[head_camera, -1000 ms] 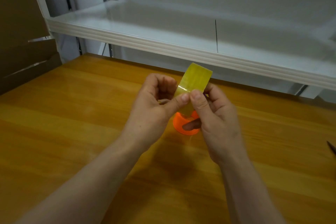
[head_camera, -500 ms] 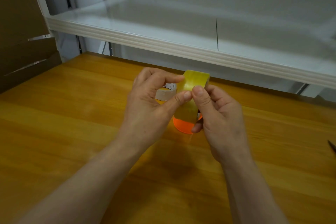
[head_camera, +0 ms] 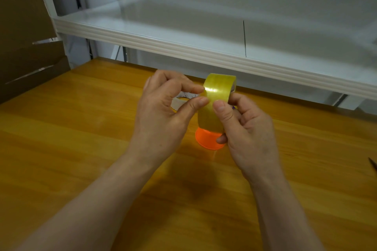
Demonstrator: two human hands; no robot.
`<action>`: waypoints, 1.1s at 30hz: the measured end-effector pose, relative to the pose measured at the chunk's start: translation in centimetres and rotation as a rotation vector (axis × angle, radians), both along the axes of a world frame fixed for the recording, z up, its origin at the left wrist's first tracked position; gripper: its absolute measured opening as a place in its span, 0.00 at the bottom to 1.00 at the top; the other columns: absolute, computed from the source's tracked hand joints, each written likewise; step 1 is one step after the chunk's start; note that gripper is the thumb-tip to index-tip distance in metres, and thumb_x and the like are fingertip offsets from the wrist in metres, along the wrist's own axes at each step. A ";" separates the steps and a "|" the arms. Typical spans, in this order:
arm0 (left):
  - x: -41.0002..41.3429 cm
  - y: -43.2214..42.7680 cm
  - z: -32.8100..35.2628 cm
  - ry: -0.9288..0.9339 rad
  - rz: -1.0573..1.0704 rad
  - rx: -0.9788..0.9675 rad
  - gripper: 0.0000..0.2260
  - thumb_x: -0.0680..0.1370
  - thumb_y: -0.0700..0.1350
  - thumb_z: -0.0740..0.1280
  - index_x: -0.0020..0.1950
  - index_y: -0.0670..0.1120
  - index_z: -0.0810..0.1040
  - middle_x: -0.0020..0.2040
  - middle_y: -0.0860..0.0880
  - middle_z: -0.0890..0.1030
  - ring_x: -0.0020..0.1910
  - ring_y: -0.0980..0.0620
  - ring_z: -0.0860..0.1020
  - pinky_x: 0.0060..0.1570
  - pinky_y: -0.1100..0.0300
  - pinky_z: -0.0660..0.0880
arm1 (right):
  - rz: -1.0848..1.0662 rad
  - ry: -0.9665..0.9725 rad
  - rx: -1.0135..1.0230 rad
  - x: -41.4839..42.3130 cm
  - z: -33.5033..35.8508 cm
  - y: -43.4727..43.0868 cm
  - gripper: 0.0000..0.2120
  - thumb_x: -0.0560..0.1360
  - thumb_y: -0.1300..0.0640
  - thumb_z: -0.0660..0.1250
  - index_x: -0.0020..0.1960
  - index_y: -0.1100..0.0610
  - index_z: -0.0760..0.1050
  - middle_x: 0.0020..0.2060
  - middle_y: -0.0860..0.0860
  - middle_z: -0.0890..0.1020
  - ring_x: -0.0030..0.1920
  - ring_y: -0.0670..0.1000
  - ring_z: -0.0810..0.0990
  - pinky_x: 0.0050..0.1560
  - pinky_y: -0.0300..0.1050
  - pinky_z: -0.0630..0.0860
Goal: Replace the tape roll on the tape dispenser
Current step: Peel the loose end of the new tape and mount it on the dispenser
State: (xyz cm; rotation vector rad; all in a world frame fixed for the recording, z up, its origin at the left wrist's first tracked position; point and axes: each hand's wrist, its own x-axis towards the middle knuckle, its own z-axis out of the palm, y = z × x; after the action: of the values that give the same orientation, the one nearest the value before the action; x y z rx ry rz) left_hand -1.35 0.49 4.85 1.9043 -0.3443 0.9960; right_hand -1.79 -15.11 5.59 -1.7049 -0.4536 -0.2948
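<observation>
The yellow tape roll [head_camera: 218, 87] stands just above the orange dispenser [head_camera: 206, 139], between both hands: the right hand [head_camera: 251, 132] grips it, the left hand [head_camera: 161, 120] pinches its left edge, perhaps a loose end.

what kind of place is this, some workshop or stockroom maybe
Likely a packing or stockroom bench, though not certain: a varnished wooden worktop, a white metal shelf over it, brown cardboard sheets at the left, and a yellowish clear tape roll being handled.

No text is legible; the faint print on the cardboard tape core [head_camera: 185, 95] is too small to read.
</observation>
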 end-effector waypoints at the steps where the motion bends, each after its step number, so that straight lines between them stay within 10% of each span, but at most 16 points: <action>1: 0.0 0.0 0.0 -0.016 0.005 0.011 0.07 0.74 0.47 0.75 0.51 0.50 0.83 0.50 0.53 0.77 0.54 0.47 0.78 0.53 0.53 0.77 | 0.006 -0.007 -0.006 0.0 0.0 0.0 0.06 0.79 0.51 0.65 0.55 0.43 0.77 0.39 0.49 0.85 0.29 0.39 0.78 0.27 0.36 0.77; 15: 0.6 -0.2 -0.3 -0.140 0.324 0.440 0.04 0.79 0.41 0.66 0.47 0.41 0.78 0.50 0.41 0.79 0.49 0.42 0.74 0.44 0.50 0.66 | 0.040 -0.110 -0.158 0.0 -0.1 0.0 0.07 0.80 0.54 0.65 0.56 0.45 0.76 0.23 0.33 0.76 0.29 0.37 0.76 0.33 0.46 0.80; 19: 0.7 -0.5 -0.5 -0.144 0.352 0.422 0.02 0.78 0.37 0.64 0.46 0.41 0.75 0.49 0.41 0.77 0.49 0.47 0.68 0.48 0.57 0.56 | 0.019 -0.066 -0.121 0.0 -0.3 0.2 0.06 0.79 0.50 0.65 0.54 0.44 0.78 0.24 0.40 0.75 0.29 0.41 0.73 0.32 0.54 0.79; 24: 0.7 -0.5 -0.7 -0.214 0.359 0.381 0.03 0.78 0.37 0.63 0.46 0.41 0.76 0.49 0.40 0.78 0.50 0.45 0.71 0.48 0.54 0.59 | 0.007 -0.026 -0.050 0.1 -0.5 0.4 0.08 0.79 0.50 0.66 0.56 0.50 0.80 0.35 0.61 0.81 0.31 0.52 0.77 0.30 0.38 0.79; 33: 0.2 -0.1 -0.1 -0.122 0.245 0.318 0.14 0.80 0.52 0.67 0.61 0.47 0.81 0.58 0.44 0.77 0.58 0.45 0.72 0.54 0.48 0.68 | -0.049 0.006 0.005 0.6 -0.6 -0.4 0.10 0.80 0.52 0.66 0.59 0.51 0.79 0.35 0.37 0.85 0.33 0.38 0.82 0.29 0.34 0.77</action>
State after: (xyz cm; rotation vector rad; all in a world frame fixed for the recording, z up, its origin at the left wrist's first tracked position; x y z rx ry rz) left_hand -1.14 0.41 4.71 2.2161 -0.3628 1.2850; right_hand -1.23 -15.53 5.01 -1.7137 -0.4073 -0.3263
